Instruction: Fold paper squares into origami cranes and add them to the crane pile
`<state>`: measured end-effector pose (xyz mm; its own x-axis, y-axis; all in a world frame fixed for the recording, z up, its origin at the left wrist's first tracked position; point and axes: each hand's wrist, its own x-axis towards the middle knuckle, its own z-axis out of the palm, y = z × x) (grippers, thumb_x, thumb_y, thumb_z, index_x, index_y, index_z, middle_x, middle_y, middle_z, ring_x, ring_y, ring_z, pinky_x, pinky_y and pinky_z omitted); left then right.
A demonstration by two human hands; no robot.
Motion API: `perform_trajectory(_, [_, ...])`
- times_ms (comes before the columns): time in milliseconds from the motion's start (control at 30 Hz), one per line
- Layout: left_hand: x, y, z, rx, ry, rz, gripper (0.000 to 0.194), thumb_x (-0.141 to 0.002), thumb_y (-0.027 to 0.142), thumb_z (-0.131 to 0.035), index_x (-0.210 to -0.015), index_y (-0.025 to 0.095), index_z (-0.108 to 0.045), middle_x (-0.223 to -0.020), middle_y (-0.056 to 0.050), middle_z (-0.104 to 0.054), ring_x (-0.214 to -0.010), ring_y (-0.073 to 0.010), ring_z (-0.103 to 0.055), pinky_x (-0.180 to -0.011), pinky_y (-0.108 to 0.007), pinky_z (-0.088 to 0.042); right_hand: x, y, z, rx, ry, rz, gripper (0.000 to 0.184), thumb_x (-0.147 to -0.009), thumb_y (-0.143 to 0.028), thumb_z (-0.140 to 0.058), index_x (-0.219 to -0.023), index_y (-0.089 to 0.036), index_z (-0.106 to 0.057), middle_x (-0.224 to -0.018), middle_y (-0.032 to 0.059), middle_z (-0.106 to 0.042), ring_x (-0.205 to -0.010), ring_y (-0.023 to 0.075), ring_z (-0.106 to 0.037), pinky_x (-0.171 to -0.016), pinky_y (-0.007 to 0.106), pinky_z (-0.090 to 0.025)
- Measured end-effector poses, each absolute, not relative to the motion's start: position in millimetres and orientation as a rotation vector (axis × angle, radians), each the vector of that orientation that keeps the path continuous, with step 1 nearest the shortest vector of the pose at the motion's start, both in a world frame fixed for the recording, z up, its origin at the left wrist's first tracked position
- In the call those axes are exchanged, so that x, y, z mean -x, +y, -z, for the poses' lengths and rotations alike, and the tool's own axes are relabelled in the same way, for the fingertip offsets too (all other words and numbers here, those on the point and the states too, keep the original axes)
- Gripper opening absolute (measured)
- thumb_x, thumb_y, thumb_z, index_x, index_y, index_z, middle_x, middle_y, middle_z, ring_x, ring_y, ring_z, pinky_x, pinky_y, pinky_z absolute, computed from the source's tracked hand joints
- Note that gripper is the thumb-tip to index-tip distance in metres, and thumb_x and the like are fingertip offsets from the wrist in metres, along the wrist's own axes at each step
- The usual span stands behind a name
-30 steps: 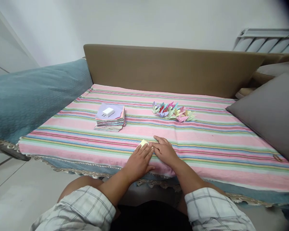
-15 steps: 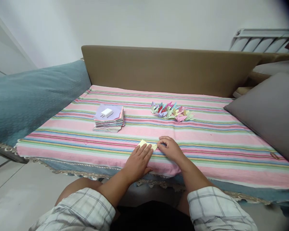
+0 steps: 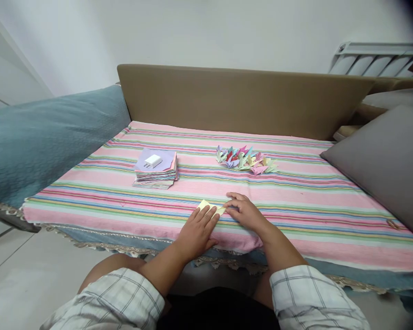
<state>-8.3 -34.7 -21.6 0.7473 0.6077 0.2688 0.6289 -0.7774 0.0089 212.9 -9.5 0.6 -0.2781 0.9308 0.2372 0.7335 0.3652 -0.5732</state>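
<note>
Resting flat with fingers extended, the left hand [image 3: 197, 229] is laid over a folded pale yellow paper [image 3: 203, 204] near the front edge of a striped cloth [image 3: 309, 197]. The paper's right tip is met by the partly curled fingers of the right hand [image 3: 247, 214]; whether it is pinched cannot be told. Farther back, a paper stack [image 3: 156, 177] is topped by a white plug adapter [image 3: 153, 161], with colourful folded paper cranes [image 3: 242, 161] clustered to its right.
</note>
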Motion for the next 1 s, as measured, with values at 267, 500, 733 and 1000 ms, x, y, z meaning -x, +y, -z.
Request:
perform_trajectory(267, [7.6, -34.6, 18.5, 2.873, -1.033, 0.382, 0.072, -0.077, 0.045, -0.059, -0.138, 0.019, -0.031, -0.147, -0.010, -0.028, -0.135, -0.0296, -0.024, -0.109, -0.048, -0.018, -218.1, -7.0, -4.6, 1.354, -2.075, -0.477, 0.017, -0.078, -0.013, -0.053, -0.082, -0.020, -0.068, -0.122, 0.0081, -0.054, -0.113, 0.0207, -0.049, -0.097, 0.038, -0.038])
perform_trajectory(500, [6.6, -34.6, 17.9, 2.871, -1.054, 0.351, 0.070, -0.078, 0.047, -0.057, -0.138, 0.019, -0.031, -0.147, -0.009, -0.029, -0.135, -0.0296, -0.023, -0.109, -0.048, -0.017, -218.4, -6.1, 1.0, 1.260, -2.131, -0.399, 0.028, -0.078, -0.009, -0.050, -0.092, -0.023, -0.070, -0.121, 0.0082, -0.055, -0.111, 0.0216, -0.050, -0.096, 0.041, -0.041])
perform_trajectory(733, [6.4, -35.1, 18.8, 2.867, -1.063, 0.338, 0.070, -0.078, 0.047, -0.056, -0.138, 0.019, -0.031, -0.148, -0.009, -0.028, -0.136, -0.0296, -0.021, -0.109, -0.048, -0.015, -216.1, -8.9, -1.7, 1.188, -2.166, -0.380, 0.029, -0.076, -0.007, -0.050, -0.091, -0.024, -0.070, -0.124, 0.0071, -0.053, -0.114, 0.0210, -0.049, -0.097, 0.041, -0.040])
perform_trajectory(1000, [6.2, -35.3, 18.2, 2.860, -1.064, 0.326, 0.072, -0.077, 0.048, -0.058, -0.138, 0.020, -0.031, -0.147, -0.009, -0.029, -0.135, -0.0292, -0.022, -0.109, -0.048, -0.017, -214.2, -5.2, 2.9, 1.253, -2.221, -0.245, 0.023, -0.081, -0.010, -0.049, -0.086, -0.022, -0.067, -0.119, 0.0078, -0.056, -0.110, 0.0212, -0.049, -0.093, 0.040, -0.042])
